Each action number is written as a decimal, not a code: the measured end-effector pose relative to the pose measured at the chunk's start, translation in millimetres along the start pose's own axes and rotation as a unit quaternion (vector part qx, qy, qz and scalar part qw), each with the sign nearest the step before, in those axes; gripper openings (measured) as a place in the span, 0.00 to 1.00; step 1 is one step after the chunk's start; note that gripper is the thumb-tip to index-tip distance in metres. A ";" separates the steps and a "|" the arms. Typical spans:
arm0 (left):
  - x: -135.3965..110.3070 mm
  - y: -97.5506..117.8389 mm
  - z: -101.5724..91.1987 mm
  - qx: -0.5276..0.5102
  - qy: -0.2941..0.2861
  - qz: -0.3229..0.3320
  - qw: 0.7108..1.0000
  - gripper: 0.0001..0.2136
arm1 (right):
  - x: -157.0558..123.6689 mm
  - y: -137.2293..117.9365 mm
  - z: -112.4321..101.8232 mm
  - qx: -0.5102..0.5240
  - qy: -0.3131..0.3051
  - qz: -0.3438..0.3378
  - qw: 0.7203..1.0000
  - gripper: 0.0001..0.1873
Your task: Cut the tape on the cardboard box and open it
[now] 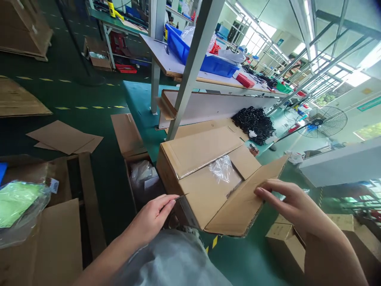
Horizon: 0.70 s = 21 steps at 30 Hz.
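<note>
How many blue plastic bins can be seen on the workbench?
1. The blue bin stands on the workbench behind the grey post, which covers part of it; more may be hidden farther back.

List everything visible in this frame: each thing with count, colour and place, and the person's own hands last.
cardboard box: one, brown, centre, flaps partly open, clear plastic bag showing inside
open box: one, brown, left of it on the floor, plastic inside
flat cardboard sheets: several, brown, green floor at left
green bag: one, bright green in clear plastic, far left
black parts pile: one, black, behind the centre box
blue bin: one, blue, on the workbench
fan: one, dark, at right
small box: one, brown, lower right
left hand: pinching the centre box's near corner
right hand: on the box's right flap
</note>
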<state>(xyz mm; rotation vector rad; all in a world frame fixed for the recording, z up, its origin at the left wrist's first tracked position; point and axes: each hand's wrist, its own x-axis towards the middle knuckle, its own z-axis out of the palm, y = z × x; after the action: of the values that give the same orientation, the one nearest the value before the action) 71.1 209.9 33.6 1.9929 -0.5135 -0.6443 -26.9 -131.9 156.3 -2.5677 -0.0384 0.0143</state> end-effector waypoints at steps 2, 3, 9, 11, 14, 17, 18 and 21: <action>0.5 3.3 -2.8 0.007 0.023 0.007 1.000 0.19 | 22.6 -0.6 -5.6 -0.032 -0.051 0.014 0.998 0.15; -0.2 4.3 -3.6 0.012 0.035 0.010 0.999 0.19 | 36.4 -1.0 -7.2 -0.055 -0.080 0.015 0.995 0.15; -10.1 -1.2 4.8 0.042 0.092 0.015 0.995 0.15 | 139.6 -11.5 28.8 -0.258 -0.197 -0.140 0.935 0.24; -12.6 -2.5 10.9 0.069 0.118 0.015 0.990 0.15 | 167.5 -15.7 56.7 -0.308 -0.201 -0.257 0.894 0.39; -14.0 -0.2 17.4 0.123 0.160 0.015 0.979 0.16 | 189.0 -17.3 95.2 -0.352 -0.193 -0.400 0.824 0.56; -13.6 4.7 18.8 0.191 0.180 0.003 0.965 0.17 | 190.6 -15.3 116.1 -0.361 -0.183 -0.432 0.806 0.57; -13.5 6.4 18.5 0.213 0.181 -0.003 0.960 0.18 | 188.8 -14.8 119.0 -0.364 -0.177 -0.429 0.808 0.56; -14.0 11.5 16.9 0.258 0.177 -0.014 0.950 0.18 | 181.2 -15.5 120.7 -0.375 -0.154 -0.414 0.815 0.49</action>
<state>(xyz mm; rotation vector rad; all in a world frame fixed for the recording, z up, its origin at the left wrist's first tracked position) 48.6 201.7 39.9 2.5432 -0.4643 -0.1576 151.6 -48.0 63.0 -3.0212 -1.5573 0.1011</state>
